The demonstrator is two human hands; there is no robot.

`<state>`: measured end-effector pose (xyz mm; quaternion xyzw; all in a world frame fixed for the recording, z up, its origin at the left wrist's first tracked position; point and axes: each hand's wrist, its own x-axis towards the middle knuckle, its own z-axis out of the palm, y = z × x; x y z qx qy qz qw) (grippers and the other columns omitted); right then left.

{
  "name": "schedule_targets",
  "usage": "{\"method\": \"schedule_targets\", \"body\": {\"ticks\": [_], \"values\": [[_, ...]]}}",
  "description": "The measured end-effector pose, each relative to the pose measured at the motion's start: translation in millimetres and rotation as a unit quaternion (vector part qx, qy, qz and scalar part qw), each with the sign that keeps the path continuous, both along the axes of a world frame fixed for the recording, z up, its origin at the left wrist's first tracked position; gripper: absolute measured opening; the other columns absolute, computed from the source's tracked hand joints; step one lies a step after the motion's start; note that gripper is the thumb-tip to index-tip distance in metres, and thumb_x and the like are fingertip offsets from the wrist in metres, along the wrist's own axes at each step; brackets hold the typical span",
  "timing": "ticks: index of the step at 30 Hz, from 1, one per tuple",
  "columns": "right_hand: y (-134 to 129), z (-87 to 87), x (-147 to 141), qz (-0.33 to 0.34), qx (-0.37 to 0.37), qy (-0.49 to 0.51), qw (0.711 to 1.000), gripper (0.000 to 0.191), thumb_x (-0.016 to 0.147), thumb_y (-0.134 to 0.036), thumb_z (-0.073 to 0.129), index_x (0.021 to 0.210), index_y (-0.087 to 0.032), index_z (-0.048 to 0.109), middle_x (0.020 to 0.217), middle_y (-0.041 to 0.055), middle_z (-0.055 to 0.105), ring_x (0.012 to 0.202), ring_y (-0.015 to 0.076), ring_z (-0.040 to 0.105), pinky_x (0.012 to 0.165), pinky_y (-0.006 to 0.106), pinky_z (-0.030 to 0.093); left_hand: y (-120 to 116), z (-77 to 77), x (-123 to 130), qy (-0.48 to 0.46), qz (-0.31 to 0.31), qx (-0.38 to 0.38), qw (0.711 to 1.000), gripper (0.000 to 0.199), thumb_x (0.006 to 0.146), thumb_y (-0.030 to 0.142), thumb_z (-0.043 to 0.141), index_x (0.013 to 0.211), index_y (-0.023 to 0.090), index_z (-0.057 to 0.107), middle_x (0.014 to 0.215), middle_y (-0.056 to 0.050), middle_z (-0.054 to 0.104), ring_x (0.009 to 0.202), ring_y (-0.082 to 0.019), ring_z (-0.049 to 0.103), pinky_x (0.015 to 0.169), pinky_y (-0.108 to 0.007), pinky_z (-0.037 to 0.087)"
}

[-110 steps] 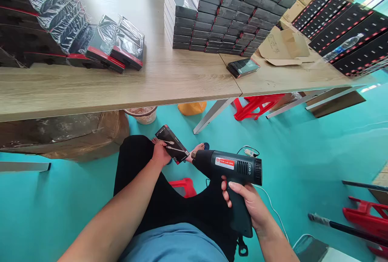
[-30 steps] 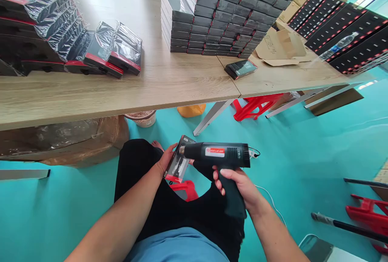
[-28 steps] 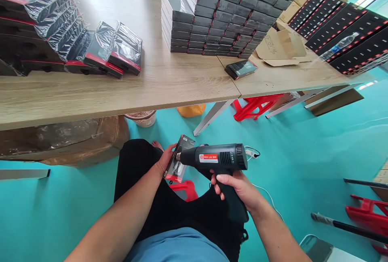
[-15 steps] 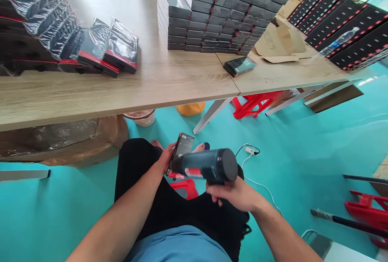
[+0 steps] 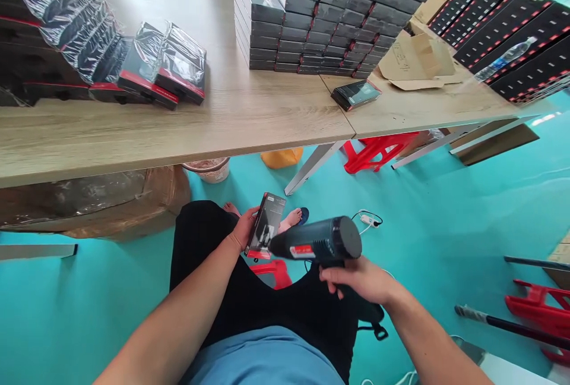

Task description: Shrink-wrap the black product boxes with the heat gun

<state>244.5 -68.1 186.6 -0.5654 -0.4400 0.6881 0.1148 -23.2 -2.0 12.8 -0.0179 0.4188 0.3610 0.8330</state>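
My left hand [image 5: 244,230] grips a slim black box [image 5: 269,218] with a red end by its left edge, holding it tilted above my lap. In my right hand [image 5: 351,278] is a dark heat gun [image 5: 318,240] with a red label, my fingers closed round its handle. The nozzle points left at the lower part of the box, close to its face; whether they touch I cannot tell. The handle is partly hidden by my fingers.
Ahead stands a wooden table [image 5: 276,129] with stacked dark boxes [image 5: 329,22], film-wrapped boxes [image 5: 178,64] on the left and a single box [image 5: 355,95] near its edge. Flattened cardboard [image 5: 414,64] lies right. Below are a waste bin [image 5: 211,170], red stool [image 5: 374,150] and power strip [image 5: 369,220].
My right hand has moved the heat gun a little to the right, uncovering more of the box. My left hand and the box have stayed nearly in place.
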Motion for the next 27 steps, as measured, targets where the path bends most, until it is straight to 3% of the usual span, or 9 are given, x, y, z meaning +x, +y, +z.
{"method": "schedule_targets", "body": {"ticks": [2,7,10,15,17,19,21,24,27], "values": [[-17.1,-2.2,1.3,-0.003,-0.018,0.012,1.000,0.028,0.074,-0.042,0.079,0.084,-0.016,0.072,0.069,0.0023,0.066,0.064,0.0185,0.061,0.057,0.032,0.052,1.6,-0.9,-0.8,-0.014,0.000,0.008,1.000,0.046,0.091,0.047,0.052,0.101,0.008,0.074,0.070,-0.014,0.073,0.061,-0.030,0.070,0.060,-0.039,0.055],[-33.2,-7.9,1.9,-0.097,0.003,0.012,0.995,0.032,0.079,-0.045,0.074,0.092,-0.016,0.072,0.075,0.0043,0.068,0.067,0.0180,0.060,0.056,0.031,0.051,4.5,2.5,-5.8,-0.031,0.035,0.047,0.998,0.058,0.093,0.054,0.048,0.116,0.005,0.070,0.098,-0.021,0.077,0.083,-0.032,0.074,0.068,-0.040,0.058],[-28.1,-11.7,-0.7,-0.076,-0.009,0.037,0.996,0.032,0.079,-0.043,0.075,0.095,-0.015,0.072,0.074,0.0046,0.068,0.067,0.0184,0.061,0.058,0.031,0.051,5.4,1.2,-8.1,-0.030,0.037,0.054,0.997,0.058,0.094,0.054,0.048,0.118,0.006,0.070,0.104,-0.021,0.076,0.087,-0.031,0.074,0.072,-0.040,0.059],[-3.9,-14.6,-9.1,-0.108,0.058,0.017,0.992,0.035,0.080,-0.042,0.074,0.103,-0.016,0.070,0.080,0.0044,0.069,0.067,0.0180,0.061,0.058,0.032,0.051,2.5,-1.6,-7.3,-0.017,-0.007,0.037,0.999,0.059,0.091,0.057,0.052,0.115,0.006,0.071,0.092,-0.019,0.077,0.075,-0.031,0.073,0.068,-0.041,0.058],[2.0,-10.3,-6.9,-0.065,0.039,0.006,0.997,0.031,0.078,-0.041,0.075,0.096,-0.016,0.071,0.076,0.0037,0.068,0.065,0.0177,0.061,0.056,0.031,0.051,1.2,-0.6,-7.6,-0.018,0.001,0.042,0.999,0.058,0.091,0.055,0.054,0.118,0.006,0.070,0.094,-0.019,0.077,0.076,-0.032,0.073,0.067,-0.041,0.057],[1.0,-4.3,-0.9,-0.004,-0.001,0.005,1.000,0.027,0.075,-0.040,0.078,0.086,-0.015,0.071,0.067,0.0025,0.065,0.061,0.0174,0.059,0.055,0.031,0.050,2.0,-0.5,-8.6,-0.013,0.043,0.051,0.998,0.056,0.091,0.053,0.054,0.119,0.007,0.069,0.098,-0.019,0.077,0.079,-0.031,0.073,0.067,-0.040,0.058],[-5.5,0.4,5.7,0.012,-0.031,0.020,0.999,0.028,0.073,-0.040,0.080,0.083,-0.015,0.072,0.068,0.0030,0.066,0.062,0.0176,0.060,0.055,0.031,0.050,5.2,-3.0,-9.8,0.012,0.107,0.038,0.993,0.053,0.091,0.054,0.055,0.116,0.009,0.068,0.094,-0.018,0.076,0.076,-0.030,0.072,0.066,-0.039,0.057],[-18.5,0.5,9.3,-0.086,-0.024,0.043,0.995,0.036,0.074,-0.045,0.081,0.093,-0.015,0.075,0.082,0.0057,0.070,0.067,0.0174,0.063,0.057,0.030,0.052,12.0,-10.8,-10.8,0.052,0.219,-0.025,0.974,0.046,0.093,0.053,0.054,0.113,0.014,0.066,0.087,-0.012,0.074,0.074,-0.026,0.071,0.067,-0.038,0.058],[-28.8,-6.7,-0.5,-0.177,-0.008,0.052,0.983,0.040,0.077,-0.046,0.080,0.101,-0.015,0.075,0.087,0.0066,0.071,0.068,0.0160,0.063,0.058,0.028,0.053,17.4,-19.7,-10.2,0.063,0.269,-0.084,0.958,0.039,0.097,0.051,0.049,0.115,0.018,0.061,0.089,-0.009,0.072,0.078,-0.026,0.071,0.068,-0.038,0.059]]}}
